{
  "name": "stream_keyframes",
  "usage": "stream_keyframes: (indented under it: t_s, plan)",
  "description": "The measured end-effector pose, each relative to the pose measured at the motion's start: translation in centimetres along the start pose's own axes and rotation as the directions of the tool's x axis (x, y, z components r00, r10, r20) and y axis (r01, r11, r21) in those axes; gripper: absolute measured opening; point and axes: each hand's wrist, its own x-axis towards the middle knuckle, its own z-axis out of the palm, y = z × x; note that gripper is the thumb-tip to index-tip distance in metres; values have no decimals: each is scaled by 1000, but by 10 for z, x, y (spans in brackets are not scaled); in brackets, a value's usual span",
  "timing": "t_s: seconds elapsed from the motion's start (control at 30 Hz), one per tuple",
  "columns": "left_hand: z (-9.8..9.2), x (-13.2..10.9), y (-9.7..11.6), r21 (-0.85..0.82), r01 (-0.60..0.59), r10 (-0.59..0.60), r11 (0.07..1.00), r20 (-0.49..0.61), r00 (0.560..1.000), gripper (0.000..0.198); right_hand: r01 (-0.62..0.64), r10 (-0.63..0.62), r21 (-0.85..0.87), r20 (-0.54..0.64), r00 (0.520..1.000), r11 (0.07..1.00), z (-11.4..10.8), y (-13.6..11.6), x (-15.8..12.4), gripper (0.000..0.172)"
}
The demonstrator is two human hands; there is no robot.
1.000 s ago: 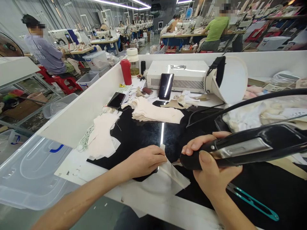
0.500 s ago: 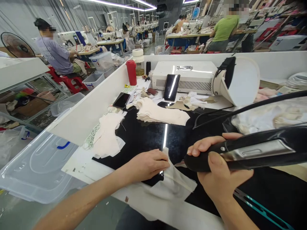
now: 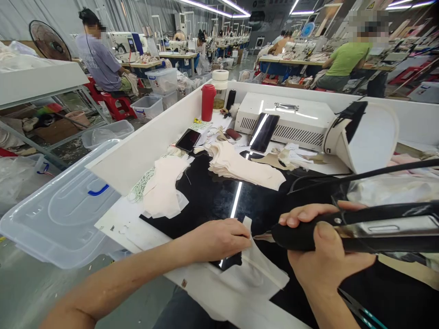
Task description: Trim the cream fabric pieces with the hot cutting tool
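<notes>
My left hand (image 3: 219,240) is closed at the edge of a thin off-white fabric piece (image 3: 262,267) near the table's front edge, its fingertips bent down onto the cloth. My right hand (image 3: 322,249) is wrapped around a black corded hand tool (image 3: 363,228) with a silver metal strip along its side. The tool's narrow tip points left, close to the fabric and my left fingers; whether it touches the cloth I cannot tell. Beyond my hands lie a stack of pale pink cut pieces (image 3: 245,167) and another pale piece (image 3: 166,187) to the left.
A black shiny work surface (image 3: 212,196) lies under the fabric. Behind stand a white vented box (image 3: 284,116), a white lamp-like cone (image 3: 370,137), a phone (image 3: 264,132), a second phone (image 3: 188,139) and a red bottle (image 3: 207,103). A lidded plastic bin (image 3: 61,205) sits left. Co-workers sit farther back.
The view has turned a little left, so the scene sits farther right. Both hands keep their grips, with the tool still beside the fabric.
</notes>
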Motion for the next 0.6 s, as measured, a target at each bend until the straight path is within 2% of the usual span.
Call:
stream_keyframes:
  t_s: [0.27,0.43,0.5,0.6]
  plan:
    - [0,1,-2,-8,7,-7,1000,-4,1000,18,6,-6,17,44,999,1000,2,13,2,40]
    - [-12,3,1,-79,29,-33,996,-55,998,25,-18,18,-38,-7,1000,999,6,11,-6,41]
    - [-12,-5,-7,-70,11,-17,998,-86,996,32,-41,39,-60,-33,999,997,8,12,-7,47]
    - [3,-24,-41,5,-61,61,998,-148,987,33,-139,142,-111,13,990,984,6,19,1,59]
